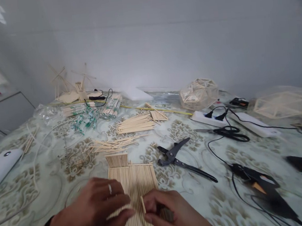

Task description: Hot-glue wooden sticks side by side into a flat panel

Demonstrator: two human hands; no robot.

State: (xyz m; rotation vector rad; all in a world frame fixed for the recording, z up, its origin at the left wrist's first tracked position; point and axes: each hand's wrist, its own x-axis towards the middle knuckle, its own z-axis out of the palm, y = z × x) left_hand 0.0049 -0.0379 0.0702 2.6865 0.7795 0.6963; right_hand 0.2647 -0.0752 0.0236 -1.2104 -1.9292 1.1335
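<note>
A flat panel of bamboo sticks laid side by side lies on the table right in front of me. My left hand, with a ring on one finger and a black band at the wrist, rests flat on the panel's left part, fingers stretched out. My right hand is closed in a pinch on a single short bamboo stick, held upright over the panel's near middle.
Black pliers lie just right of the panel. A black glue gun with its cord, scissors, a white power strip, loose stick piles and stick-frame models spread over the patterned tablecloth. A white device sits left.
</note>
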